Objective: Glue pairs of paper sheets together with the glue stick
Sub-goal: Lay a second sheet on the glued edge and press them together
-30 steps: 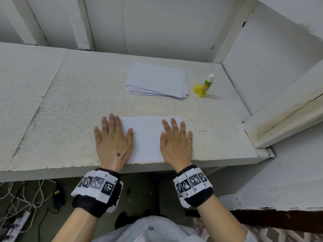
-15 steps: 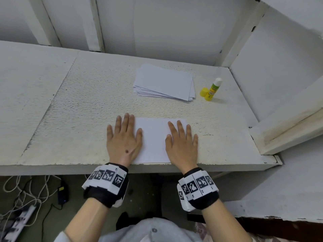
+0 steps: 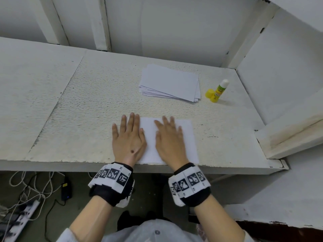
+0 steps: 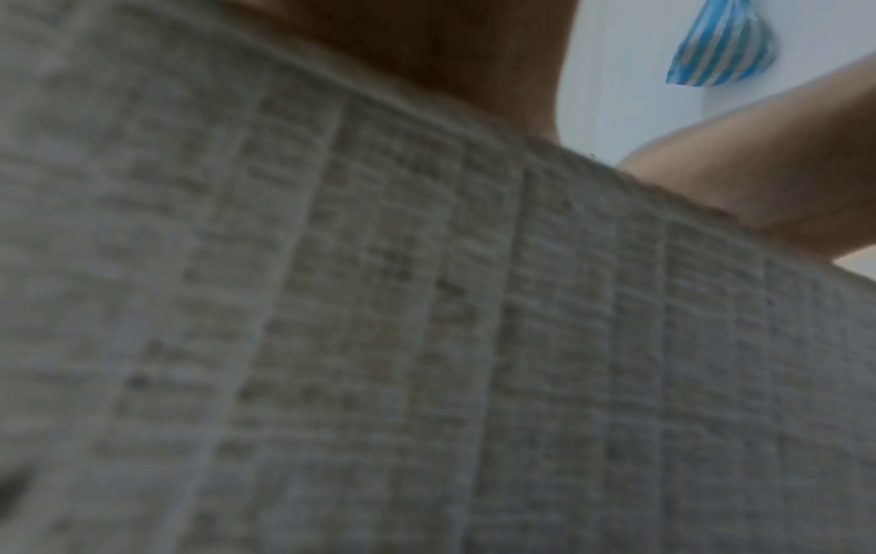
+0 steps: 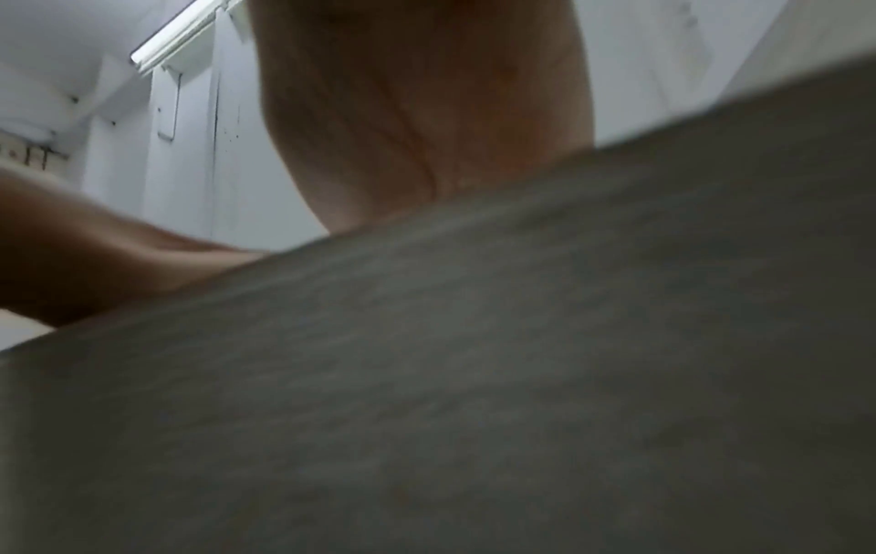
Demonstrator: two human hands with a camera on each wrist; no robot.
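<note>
**Both palms flat on the sheet; glue stick lies off to the right**

Head view: I have the left hand [image 3: 128,138] and the right hand [image 3: 170,142] spread flat, fingers straight, pressing the paper sheet [image 3: 189,137] against the counter [image 3: 87,102] at its near edge. I take this as smoothing down a glued pair. The sheet's long axis runs left to right. Taking that sheet as my landmark, the paper stack [image 3: 170,82] lies beyond it, slightly right. The glue stick [image 3: 219,91] stands upright beyond and well right of it, uncapped, its yellow cap [image 3: 209,93] just beside its base. The right hand is the nearer one to the stick and to the stack.

Left wrist view: only blurred counter surface close up, with a palm above; no fingers visible.

Right wrist view: the same, dark and blurred, so it adds nothing about the grip.
</note>
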